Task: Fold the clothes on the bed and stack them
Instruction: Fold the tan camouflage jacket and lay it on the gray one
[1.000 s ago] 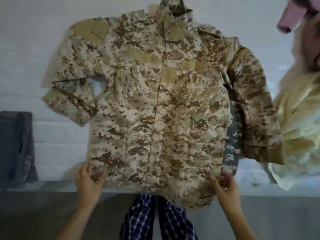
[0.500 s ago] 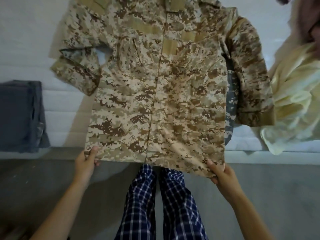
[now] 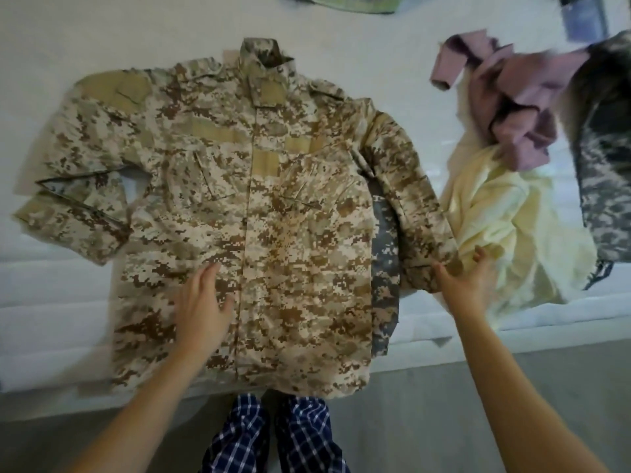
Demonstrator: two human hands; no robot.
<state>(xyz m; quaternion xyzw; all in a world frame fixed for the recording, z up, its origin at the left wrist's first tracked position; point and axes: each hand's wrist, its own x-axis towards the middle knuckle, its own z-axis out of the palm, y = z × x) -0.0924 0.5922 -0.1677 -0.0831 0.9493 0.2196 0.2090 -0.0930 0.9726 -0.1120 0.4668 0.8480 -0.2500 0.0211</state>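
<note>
A desert-camouflage jacket (image 3: 273, 206) lies spread front-up on the white bed (image 3: 58, 302), collar away from me and hem at the near edge. Its left sleeve (image 3: 75, 206) is folded back on itself. Its right sleeve (image 3: 413, 199) runs down along the body. My left hand (image 3: 205, 302) rests flat on the lower front of the jacket, fingers straight. My right hand (image 3: 467, 278) is at the cuff of the right sleeve, thumb on one side and spread fingers on the other, not closed on it.
A grey camouflage strip (image 3: 386, 268) shows from under the jacket's right side. To the right lie a pale yellow garment (image 3: 512, 227), a crumpled purple one (image 3: 512, 107) and a grey camouflage one (image 3: 604, 172). Grey floor (image 3: 444, 404) runs along the bed's near edge.
Both hands have let go of the jacket's hem. The left hand moved up onto the jacket's front, and the right hand moved out to the right sleeve cuff. The jacket now lies flat.
</note>
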